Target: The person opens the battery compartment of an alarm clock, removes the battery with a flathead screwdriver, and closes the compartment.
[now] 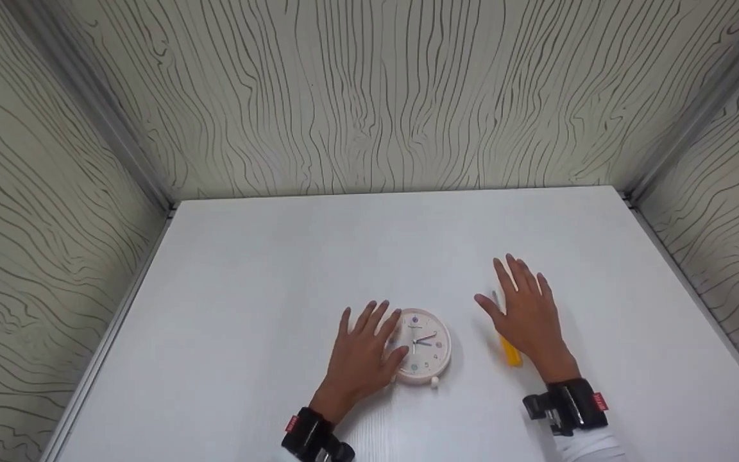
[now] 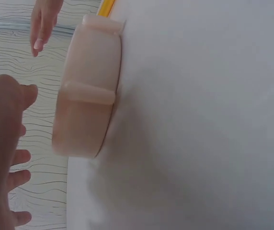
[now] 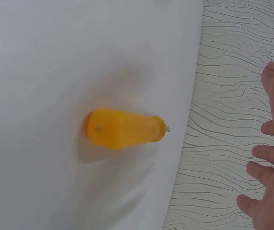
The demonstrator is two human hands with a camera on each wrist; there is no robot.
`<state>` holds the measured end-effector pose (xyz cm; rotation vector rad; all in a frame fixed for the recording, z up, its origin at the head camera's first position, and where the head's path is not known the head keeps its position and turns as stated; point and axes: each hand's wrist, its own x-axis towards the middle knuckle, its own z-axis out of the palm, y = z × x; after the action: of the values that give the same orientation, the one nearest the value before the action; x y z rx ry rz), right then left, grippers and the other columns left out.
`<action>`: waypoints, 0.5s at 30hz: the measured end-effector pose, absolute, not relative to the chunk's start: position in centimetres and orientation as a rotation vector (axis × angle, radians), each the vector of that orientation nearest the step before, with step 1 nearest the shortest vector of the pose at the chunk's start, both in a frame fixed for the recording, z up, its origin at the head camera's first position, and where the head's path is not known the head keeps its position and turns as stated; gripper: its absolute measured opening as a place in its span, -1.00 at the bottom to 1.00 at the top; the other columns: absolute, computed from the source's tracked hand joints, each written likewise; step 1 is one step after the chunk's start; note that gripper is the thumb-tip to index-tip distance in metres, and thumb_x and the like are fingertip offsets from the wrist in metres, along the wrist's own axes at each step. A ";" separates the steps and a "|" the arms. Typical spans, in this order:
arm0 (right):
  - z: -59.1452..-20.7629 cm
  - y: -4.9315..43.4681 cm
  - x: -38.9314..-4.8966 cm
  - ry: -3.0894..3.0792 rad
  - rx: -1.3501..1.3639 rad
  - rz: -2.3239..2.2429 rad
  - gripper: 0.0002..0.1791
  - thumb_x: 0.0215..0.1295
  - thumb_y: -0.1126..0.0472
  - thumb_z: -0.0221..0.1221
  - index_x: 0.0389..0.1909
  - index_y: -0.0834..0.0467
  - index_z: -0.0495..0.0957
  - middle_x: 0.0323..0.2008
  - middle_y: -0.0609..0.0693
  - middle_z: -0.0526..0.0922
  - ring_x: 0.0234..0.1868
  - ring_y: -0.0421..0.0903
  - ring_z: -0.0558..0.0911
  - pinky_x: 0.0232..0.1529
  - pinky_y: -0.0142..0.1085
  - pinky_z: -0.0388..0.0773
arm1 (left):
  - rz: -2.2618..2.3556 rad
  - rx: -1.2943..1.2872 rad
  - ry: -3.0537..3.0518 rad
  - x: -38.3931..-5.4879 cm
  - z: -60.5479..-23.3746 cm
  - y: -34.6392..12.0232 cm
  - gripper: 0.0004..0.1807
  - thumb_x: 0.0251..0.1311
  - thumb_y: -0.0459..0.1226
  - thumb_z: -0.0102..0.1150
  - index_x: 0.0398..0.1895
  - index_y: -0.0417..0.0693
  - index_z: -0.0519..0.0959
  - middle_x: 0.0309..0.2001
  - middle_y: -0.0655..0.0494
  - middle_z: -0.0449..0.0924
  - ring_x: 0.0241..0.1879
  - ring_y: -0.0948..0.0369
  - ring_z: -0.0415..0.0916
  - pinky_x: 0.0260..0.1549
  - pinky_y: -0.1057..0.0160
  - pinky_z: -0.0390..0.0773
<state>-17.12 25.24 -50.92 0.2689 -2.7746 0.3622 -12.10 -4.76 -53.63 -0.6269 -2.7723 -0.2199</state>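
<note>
A round pale pink alarm clock point(image 1: 426, 350) lies face up on the white table, its two small feet pointing toward the near edge. My left hand point(image 1: 362, 356) hovers with spread fingers over the clock's left side, covering part of its rim. In the left wrist view the clock's side wall point(image 2: 91, 62) stands apart from the thumb. A screwdriver with a yellow handle point(image 1: 510, 353) and a thin metal shaft lies right of the clock. Above it is my right hand point(image 1: 528, 321), fingers extended, hiding part of the tool. The yellow handle point(image 3: 122, 128) shows end-on in the right wrist view.
The white table point(image 1: 247, 269) is bounded at the back and sides by wood-grain patterned panels point(image 1: 356, 96). Grey metal posts point(image 1: 106, 109) stand at the back corners. Each wrist wears a black strap with a camera point(image 1: 575, 405).
</note>
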 end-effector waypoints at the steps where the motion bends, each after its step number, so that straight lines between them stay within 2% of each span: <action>1: -50.9 25.2 -17.1 -2.776 0.270 0.362 -0.18 0.32 -0.22 0.10 0.45 0.15 0.19 0.45 0.25 0.21 0.45 0.23 0.20 0.42 0.24 0.05 | -0.220 -0.643 -2.769 -12.0 -53.7 -4.4 -0.33 0.34 0.24 -0.22 0.43 0.23 0.27 0.44 0.14 0.30 0.45 0.12 0.21 0.37 -0.19 0.20; 6: -50.9 25.1 -17.0 -2.767 0.283 0.354 -0.18 0.31 -0.21 0.12 0.45 0.15 0.20 0.44 0.25 0.23 0.45 0.22 0.21 0.41 0.24 0.07 | -0.251 -0.732 -2.777 -11.9 -54.1 -3.0 -0.28 0.32 0.32 -0.26 0.44 0.24 0.27 0.46 0.14 0.26 0.46 0.10 0.18 0.36 -0.20 0.22; 15: -50.9 25.1 -16.8 -2.762 0.297 0.346 -0.16 0.29 -0.23 0.13 0.45 0.15 0.20 0.44 0.25 0.23 0.45 0.21 0.21 0.40 0.24 0.08 | -0.384 -0.804 -2.918 -11.4 -54.7 -1.3 -0.06 0.03 0.52 -0.16 0.49 0.45 0.11 0.55 0.17 0.03 0.55 0.01 -0.08 0.36 -0.29 0.15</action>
<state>-16.77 25.11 -50.85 0.2965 -2.7620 0.3460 -11.39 -1.25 -54.65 -0.8037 -2.9180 -0.3836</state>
